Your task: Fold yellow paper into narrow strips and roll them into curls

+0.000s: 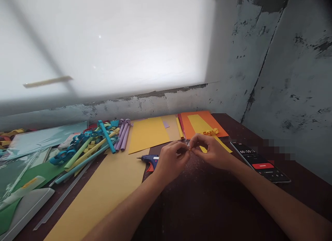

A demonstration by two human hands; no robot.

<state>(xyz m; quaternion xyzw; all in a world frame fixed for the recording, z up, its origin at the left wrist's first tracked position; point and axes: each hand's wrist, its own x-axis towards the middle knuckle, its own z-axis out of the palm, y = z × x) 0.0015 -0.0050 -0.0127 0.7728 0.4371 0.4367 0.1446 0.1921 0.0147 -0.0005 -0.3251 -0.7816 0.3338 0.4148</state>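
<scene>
My left hand (173,160) and my right hand (207,149) meet over the dark table, fingertips pinched together. Between them is something tiny and orange-yellow, too small to make out. Partly hidden behind my left hand lies a blue glue gun (151,159) with a red trigger. Beyond my right hand, curled yellow paper strips (211,132) rest on an orange sheet (216,121). A rolled yellow paper tube (179,128) lies just past my fingertips, beside a yellow sheet (149,133).
Rolled purple tubes (125,137), a blue tube (107,137) and curled paper chains crowd the left side. A phone (259,162) showing a timer lies right of my right hand. A tan sheet (103,189) stretches beside my left forearm. The wall borders the table.
</scene>
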